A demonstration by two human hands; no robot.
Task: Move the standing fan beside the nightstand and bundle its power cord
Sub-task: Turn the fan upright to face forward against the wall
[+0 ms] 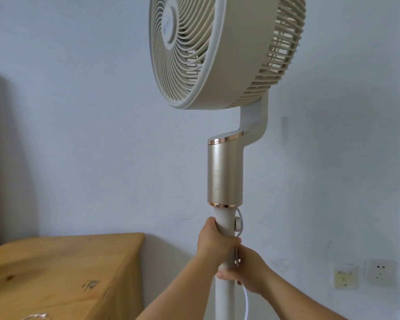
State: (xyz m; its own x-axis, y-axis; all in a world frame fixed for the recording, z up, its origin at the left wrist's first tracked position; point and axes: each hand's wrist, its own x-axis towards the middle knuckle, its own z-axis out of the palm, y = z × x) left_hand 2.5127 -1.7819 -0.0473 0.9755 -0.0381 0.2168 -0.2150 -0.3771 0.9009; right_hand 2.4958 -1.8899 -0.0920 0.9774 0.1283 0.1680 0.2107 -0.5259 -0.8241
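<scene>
Down at lower left, the wooden nightstand (62,269) is cut off by the frame edge. Just right of it, my left hand (214,242) wraps the standing fan (224,172) pole at centre; my right hand (246,271) grips just below, pinning the power cord (245,301), whose end is hidden. Two wall sockets (365,276) sit lower right.

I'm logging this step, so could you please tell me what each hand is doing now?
Left hand: grips the fan pole.
Right hand: grips the fan pole just below, against the power cord.
</scene>
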